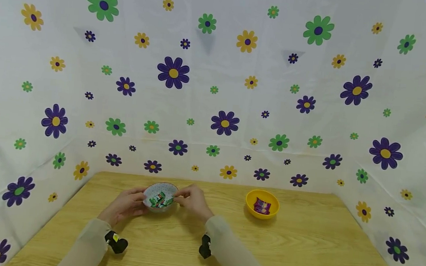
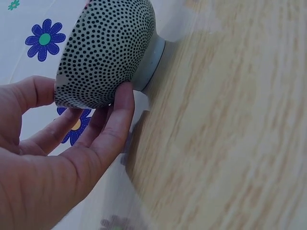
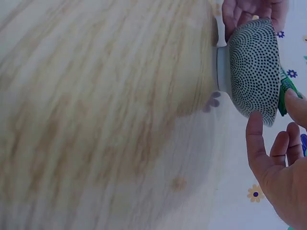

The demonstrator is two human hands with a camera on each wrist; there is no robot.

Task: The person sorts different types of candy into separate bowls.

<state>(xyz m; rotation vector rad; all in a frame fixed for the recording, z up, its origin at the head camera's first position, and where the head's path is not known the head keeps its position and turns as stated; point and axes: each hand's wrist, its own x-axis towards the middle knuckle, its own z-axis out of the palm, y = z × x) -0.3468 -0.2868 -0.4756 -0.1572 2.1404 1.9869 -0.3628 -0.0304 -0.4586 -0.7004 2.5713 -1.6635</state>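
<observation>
A patterned bowl [image 1: 162, 186], white with dark dots outside, stands on the table at left centre. Inside lie several green-wrapped candies [image 1: 161, 200]. The left hand [image 1: 128, 203] holds the bowl's left side, its fingers bent against the rim and outer wall; the dotted wall [image 2: 105, 52] fills much of the left wrist view. At the right rim, the right hand [image 1: 193, 200] pinches a green-wrapped candy [image 3: 284, 98] that shows above the edge in the right wrist view. One right fingertip [image 3: 255, 117] is against the bowl's outside.
A yellow bowl [image 1: 261, 215] with purple-red packets [image 1: 262, 206] stands to the right on the wooden table [image 1: 301, 246]. Flower-printed sheeting [image 1: 207, 103] encloses the back and both sides. Each wrist wears a small black camera [image 1: 117, 242].
</observation>
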